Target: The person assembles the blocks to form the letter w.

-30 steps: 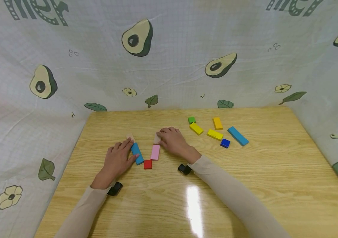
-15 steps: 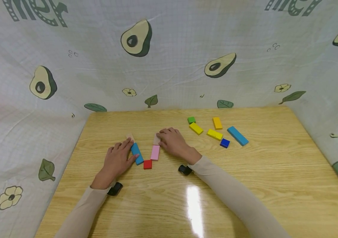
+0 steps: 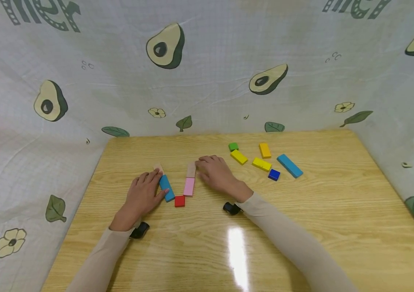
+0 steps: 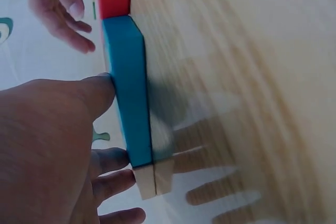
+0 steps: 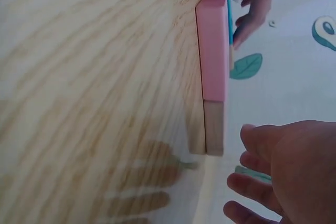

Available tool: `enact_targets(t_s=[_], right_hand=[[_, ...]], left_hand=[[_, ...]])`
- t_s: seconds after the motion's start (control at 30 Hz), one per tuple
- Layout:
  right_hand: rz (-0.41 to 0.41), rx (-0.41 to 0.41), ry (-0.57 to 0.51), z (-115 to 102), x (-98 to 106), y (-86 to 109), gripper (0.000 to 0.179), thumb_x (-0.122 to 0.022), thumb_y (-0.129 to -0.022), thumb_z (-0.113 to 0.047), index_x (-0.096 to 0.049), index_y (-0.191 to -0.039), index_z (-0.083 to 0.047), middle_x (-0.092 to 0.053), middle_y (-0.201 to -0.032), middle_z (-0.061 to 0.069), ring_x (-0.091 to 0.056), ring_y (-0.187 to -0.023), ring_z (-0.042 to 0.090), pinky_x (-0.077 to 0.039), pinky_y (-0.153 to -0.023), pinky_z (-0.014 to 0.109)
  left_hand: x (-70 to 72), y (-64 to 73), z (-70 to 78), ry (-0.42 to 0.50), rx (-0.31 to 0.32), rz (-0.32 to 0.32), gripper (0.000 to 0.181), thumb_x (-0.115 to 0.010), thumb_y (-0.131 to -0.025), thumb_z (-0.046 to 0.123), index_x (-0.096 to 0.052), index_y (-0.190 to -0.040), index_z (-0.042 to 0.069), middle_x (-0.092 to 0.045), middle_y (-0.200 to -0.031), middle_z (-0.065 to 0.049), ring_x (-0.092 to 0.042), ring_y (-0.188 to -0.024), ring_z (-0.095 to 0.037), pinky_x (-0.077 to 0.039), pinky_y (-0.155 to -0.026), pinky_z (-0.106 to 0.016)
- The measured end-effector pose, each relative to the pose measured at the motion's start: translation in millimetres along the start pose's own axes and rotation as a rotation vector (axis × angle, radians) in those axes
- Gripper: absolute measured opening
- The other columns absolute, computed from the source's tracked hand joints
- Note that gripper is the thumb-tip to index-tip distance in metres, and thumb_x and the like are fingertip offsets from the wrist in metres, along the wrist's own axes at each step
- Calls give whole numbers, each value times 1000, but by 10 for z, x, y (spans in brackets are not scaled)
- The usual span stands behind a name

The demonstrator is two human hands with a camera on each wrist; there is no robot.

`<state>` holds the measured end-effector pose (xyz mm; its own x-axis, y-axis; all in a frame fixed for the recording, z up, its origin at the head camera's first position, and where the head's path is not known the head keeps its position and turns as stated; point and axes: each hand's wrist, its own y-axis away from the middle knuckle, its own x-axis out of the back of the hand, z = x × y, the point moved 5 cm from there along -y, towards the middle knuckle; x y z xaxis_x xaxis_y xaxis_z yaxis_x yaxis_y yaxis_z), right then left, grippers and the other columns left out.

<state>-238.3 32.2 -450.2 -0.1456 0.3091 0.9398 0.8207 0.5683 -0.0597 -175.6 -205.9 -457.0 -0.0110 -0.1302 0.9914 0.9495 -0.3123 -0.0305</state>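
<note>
My left hand (image 3: 141, 198) rests on a blue block (image 3: 167, 188) and a plain wooden block (image 3: 158, 167) that meet end to end. Its thumb touches the blue block's upper edge in the left wrist view, and its fingers lie fairly straight by the joint. A red block (image 3: 179, 201) sits at the blue block's near end. From there a pink block (image 3: 189, 187) and a second plain wooden block (image 3: 190, 169) run away in a line, forming a V shape. My right hand (image 3: 218, 174) is beside that wooden block, apart from it in the right wrist view, with fingers loosely bent.
Several loose blocks lie to the right: a green one (image 3: 233, 147), two yellow ones, an orange one (image 3: 265, 150), a dark blue one (image 3: 274, 174) and a long blue one (image 3: 289, 166). A printed cloth (image 3: 214, 81) hangs behind the wooden table (image 3: 301, 227).
My right hand has let go of the plain wooden block and shifted slightly right, so more of that block shows. The left hand stays in place.
</note>
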Motion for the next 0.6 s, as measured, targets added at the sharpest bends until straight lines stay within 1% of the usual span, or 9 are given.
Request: enact_targets(t_s=[0.23,0.33,0.43,0.6], right_hand=[[16,-35,-13,118,92,97,45,-62,-109,-26,-60,-150,-9,-55,-156,12,-50,-142,36,-37,-120,53],[33,-43,-12,179,137,139,46,-63,-108,-25,-60,-150,-8,-55,-156,13,-51,-141,36,-37,-120,54],[58,-49,-15,249,186,192,46,-65,-108,-25,-60,-150,-7,-55,-155,14,-52,-140,37,-39,-118,54],[108,-57,-38,371,267,284,46,-68,-106,-23,-61,-148,-4,-57,-152,15,-52,-139,37,-40,-116,57]], left_hand=[[30,-14,1,-39,-24,11,63,-67,-104,39,-54,-152,0,-49,-159,-22,-45,-143,-48,-38,-116,-64],[54,-21,11,-41,-31,22,64,-67,-104,39,-54,-152,0,-49,-159,-22,-45,-143,-48,-38,-116,-64],[73,-44,39,-22,-43,37,63,-69,-103,38,-54,-152,1,-49,-159,-21,-46,-143,-48,-38,-117,-63],[91,-120,180,42,-118,57,60,-71,-103,34,-56,-150,1,-50,-158,-22,-46,-143,-48,-36,-118,-64]])
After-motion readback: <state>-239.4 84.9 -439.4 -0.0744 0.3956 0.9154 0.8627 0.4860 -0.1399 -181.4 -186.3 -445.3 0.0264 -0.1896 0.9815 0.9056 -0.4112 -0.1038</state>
